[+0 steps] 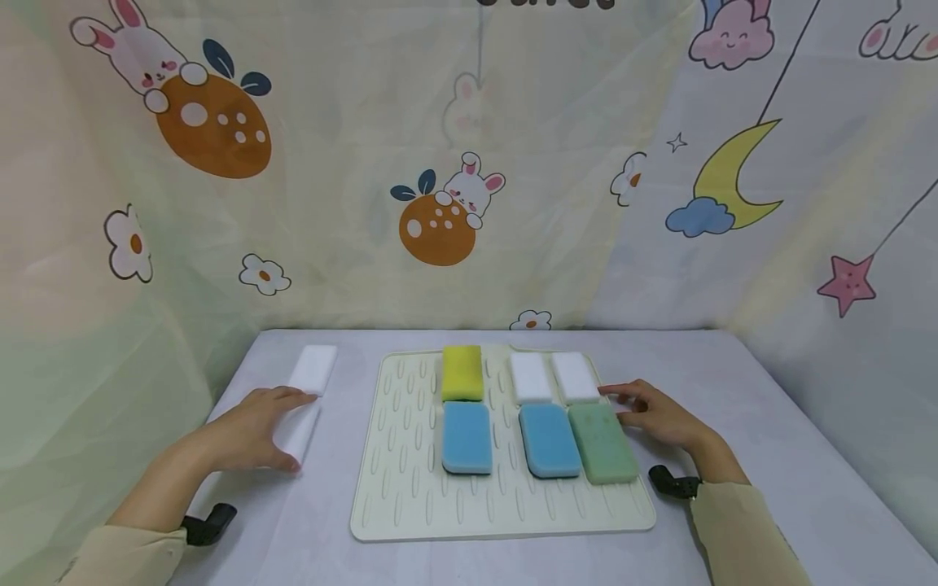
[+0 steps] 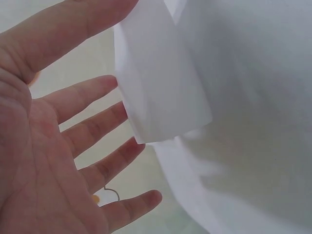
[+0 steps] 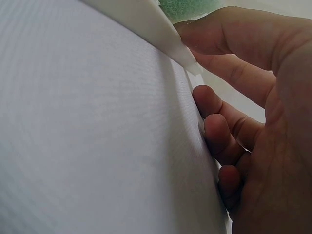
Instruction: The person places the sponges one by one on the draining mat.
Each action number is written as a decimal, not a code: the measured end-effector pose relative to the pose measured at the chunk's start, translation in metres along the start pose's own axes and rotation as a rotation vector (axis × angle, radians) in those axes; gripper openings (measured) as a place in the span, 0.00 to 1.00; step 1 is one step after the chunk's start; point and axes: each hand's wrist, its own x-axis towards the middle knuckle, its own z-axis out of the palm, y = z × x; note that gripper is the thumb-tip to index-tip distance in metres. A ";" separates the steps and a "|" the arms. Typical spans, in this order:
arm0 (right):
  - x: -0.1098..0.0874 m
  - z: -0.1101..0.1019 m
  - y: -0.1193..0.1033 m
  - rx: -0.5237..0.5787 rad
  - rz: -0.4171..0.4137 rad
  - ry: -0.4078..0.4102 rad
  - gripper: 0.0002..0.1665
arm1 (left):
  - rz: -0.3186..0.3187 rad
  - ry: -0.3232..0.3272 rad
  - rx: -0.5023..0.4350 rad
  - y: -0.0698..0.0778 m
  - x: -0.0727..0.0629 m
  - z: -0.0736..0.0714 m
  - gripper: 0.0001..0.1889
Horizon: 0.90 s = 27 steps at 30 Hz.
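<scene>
My left hand [image 1: 252, 431] spreads over a plain white rectangular piece [image 1: 302, 427] at the table's left. In the left wrist view its straight fingers [image 2: 97, 124] reach the edge of this white piece [image 2: 161, 83]; the little finger stands off it. Another white piece [image 1: 313, 368] lies just beyond. My right hand [image 1: 663, 419] is at the right edge of a cream ridged mat [image 1: 396, 505], index fingertip close to a white sponge [image 1: 575, 377], thumb close to a green sponge [image 1: 602, 443]. In the right wrist view its other fingers [image 3: 217, 131] are loosely bent, holding nothing.
Also on the mat are a yellow sponge [image 1: 462, 372], another white sponge [image 1: 531, 377] and two blue sponges, one in the middle [image 1: 466, 438] and one farther right [image 1: 548, 440]. A white cloth covers the table [image 1: 315, 561]. A printed curtain [image 1: 330, 203] hangs behind.
</scene>
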 end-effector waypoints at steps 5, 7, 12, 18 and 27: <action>0.001 0.000 0.002 -0.001 0.003 0.000 0.28 | 0.014 0.007 0.004 0.005 0.000 -0.002 0.53; 0.001 0.001 0.002 0.005 -0.004 0.005 0.28 | 0.015 0.007 0.006 0.007 0.000 -0.003 0.53; 0.000 0.001 0.000 0.022 -0.016 0.009 0.29 | 0.007 -0.002 0.014 0.009 0.001 -0.005 0.53; 0.000 0.000 -0.003 0.015 -0.016 0.007 0.29 | 0.005 -0.007 0.022 0.011 0.003 -0.007 0.53; -0.001 0.000 -0.003 0.022 -0.015 0.007 0.28 | 0.009 -0.007 0.043 0.019 0.005 -0.010 0.53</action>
